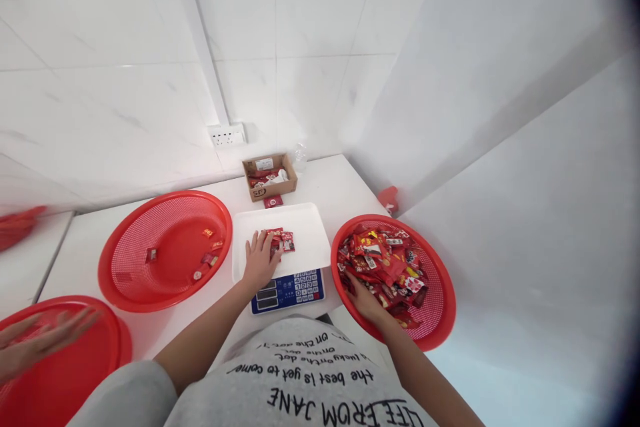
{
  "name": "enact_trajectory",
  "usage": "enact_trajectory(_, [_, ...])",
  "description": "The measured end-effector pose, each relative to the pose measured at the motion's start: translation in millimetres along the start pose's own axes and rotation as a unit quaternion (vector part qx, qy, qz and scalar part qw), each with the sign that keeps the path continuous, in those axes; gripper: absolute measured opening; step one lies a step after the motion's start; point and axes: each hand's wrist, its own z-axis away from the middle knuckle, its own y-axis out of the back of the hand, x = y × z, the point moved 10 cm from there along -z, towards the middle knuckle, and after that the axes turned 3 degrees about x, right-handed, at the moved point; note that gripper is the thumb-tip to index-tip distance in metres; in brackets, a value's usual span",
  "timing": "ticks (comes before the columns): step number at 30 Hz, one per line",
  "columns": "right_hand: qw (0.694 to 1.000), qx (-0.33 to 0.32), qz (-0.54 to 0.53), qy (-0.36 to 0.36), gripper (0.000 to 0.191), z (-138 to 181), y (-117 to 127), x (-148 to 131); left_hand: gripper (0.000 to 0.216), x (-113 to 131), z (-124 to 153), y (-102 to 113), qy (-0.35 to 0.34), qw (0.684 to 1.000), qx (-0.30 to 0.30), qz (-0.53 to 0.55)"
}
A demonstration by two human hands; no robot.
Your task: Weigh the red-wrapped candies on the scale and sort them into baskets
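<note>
My left hand (261, 259) lies over the white weighing tray (305, 217), its fingers spread at the left edge of a few small red packets (287, 241). Part of those packets is hidden under the fingertips. Below the tray shows the blue keypad of a digital scale (289, 291). On the right, my right hand (364, 299) reaches into a red basket (444, 280) heaped with red wrapped packets (383, 263). Its fingertips are buried at the pile's left side, so I cannot see whether they grip anything.
A red basket (120, 227) with several small packets stands left of the scale. Another person's hand (45, 340) is over a second red basket (107, 347) at lower left. Behind the tray are a cardboard box (273, 191) and a red packet (273, 201); a socket (227, 136) is on the wall.
</note>
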Motion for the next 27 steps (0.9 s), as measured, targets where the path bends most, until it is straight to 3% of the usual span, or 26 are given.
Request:
enact_trajectory(7, [0.998,-0.007,0.058,0.028,0.068,1,6,-9,0.049,-26,34,20,0.006,0.998,0.047,0.044])
enact_trajectory(15, [0.998,0.017,0.064,-0.014,0.042,11,21,-30,0.045,-25,49,26,0.001,0.996,0.055,0.073])
enact_trajectory(21, [0.99,0.114,0.073,-0.029,0.036,20,50,-44,0.044,-16,51,27,-0.004,0.998,0.028,0.054])
enact_trajectory(27, [0.978,0.209,0.006,0.022,0.036,29,74,-97,0.041,7,55,25,-0.043,0.998,0.013,0.046])
